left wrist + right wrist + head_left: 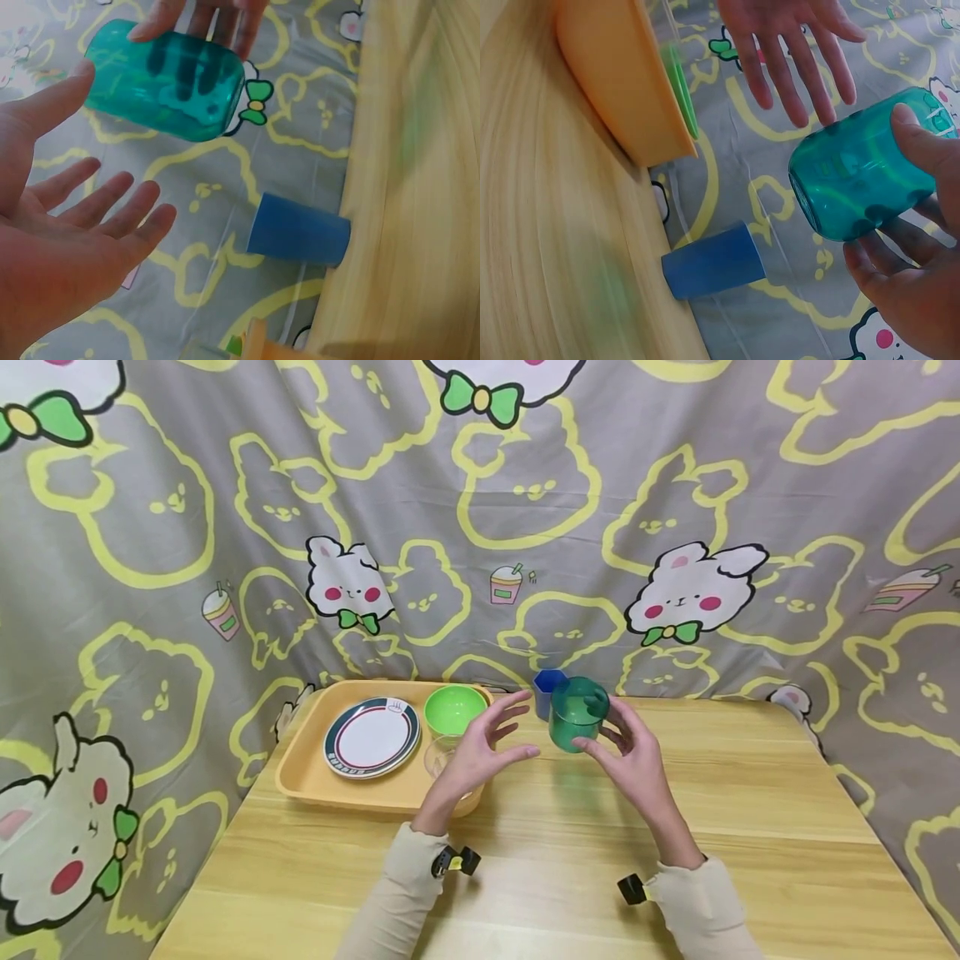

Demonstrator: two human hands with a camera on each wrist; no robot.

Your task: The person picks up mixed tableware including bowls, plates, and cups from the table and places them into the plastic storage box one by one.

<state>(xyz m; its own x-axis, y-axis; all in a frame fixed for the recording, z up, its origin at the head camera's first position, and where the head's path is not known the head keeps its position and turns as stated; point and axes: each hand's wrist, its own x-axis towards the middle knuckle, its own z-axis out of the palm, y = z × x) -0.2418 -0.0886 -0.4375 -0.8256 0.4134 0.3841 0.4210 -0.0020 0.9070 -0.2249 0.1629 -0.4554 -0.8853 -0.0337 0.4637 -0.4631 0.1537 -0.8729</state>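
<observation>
My right hand holds a clear teal-green cup above the table, thumb on one side and curled fingers on the other, as the right wrist view of the cup shows. The left hand is apart from the cup on its left, fingers spread and holding nothing; the left wrist view shows that hand with its palm visible. Behind the green cup a blue cup stands upright on the table; its angular rim shows in the head view.
An orange tray sits on the wooden table at left. It carries a white plate with a dark band, a bright green bowl and a clear glass-like item, partly hidden by my left hand. A patterned curtain hangs behind.
</observation>
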